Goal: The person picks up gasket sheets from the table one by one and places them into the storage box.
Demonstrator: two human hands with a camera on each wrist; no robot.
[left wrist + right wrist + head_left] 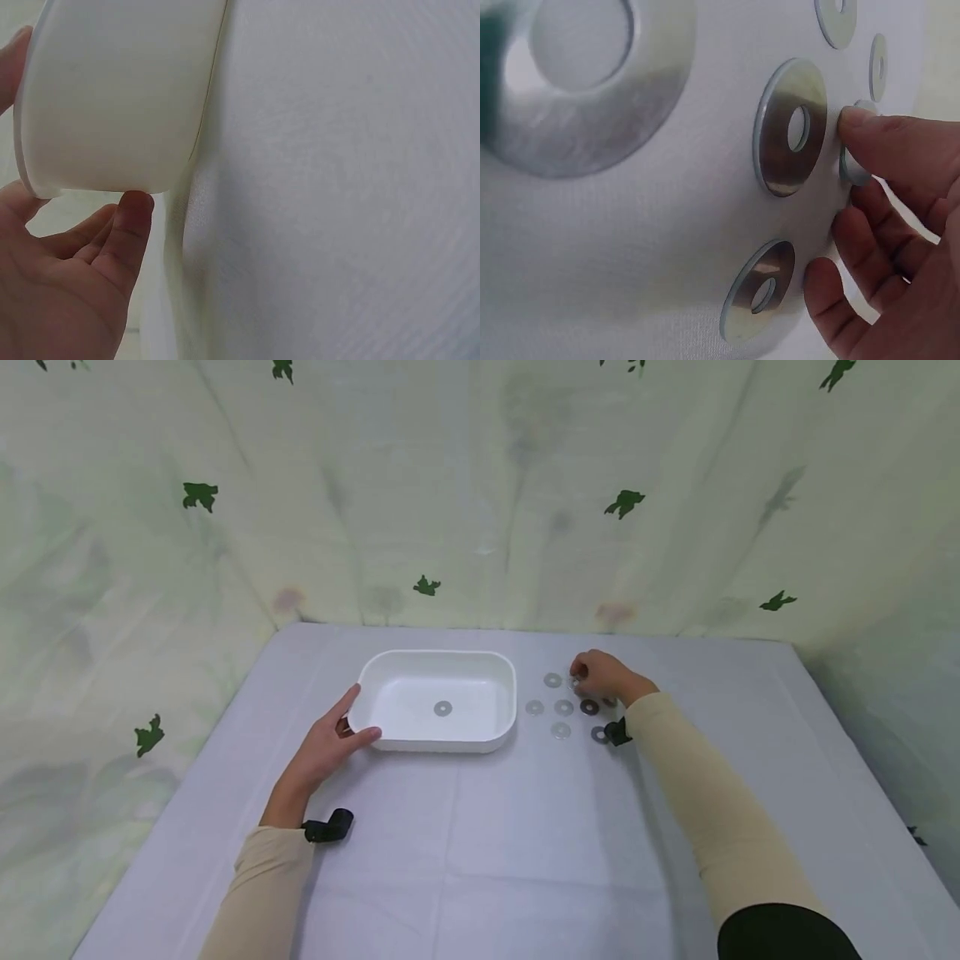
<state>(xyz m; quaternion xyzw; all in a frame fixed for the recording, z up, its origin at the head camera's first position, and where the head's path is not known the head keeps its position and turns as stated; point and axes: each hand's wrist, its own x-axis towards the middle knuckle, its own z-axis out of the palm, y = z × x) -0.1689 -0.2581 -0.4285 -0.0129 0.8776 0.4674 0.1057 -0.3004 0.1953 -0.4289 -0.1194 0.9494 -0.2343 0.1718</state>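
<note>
A white rounded rectangular tray [431,746] stands on the table with one flat metal washer [437,709] lying inside it. My left hand [326,747] holds the tray's left end, thumb at the front rim and fingers at the side. In the left wrist view, fingertips touch the tray's outer wall [120,105]. To the right of the tray, my right hand [609,677] pinches a washer [855,169] at the table surface; thumb and fingers hide part of it. Several other washers [769,150] lie close by, some partly covered by the hand and wrist in the head view.
Loose washers [528,707] lie between the tray and my right hand, one of them darker [583,707]. White cloth covers the table [465,835]. A pale curtain [480,510] with green leaf shapes rises behind the back edge. Each wrist carries a black camera [330,827].
</note>
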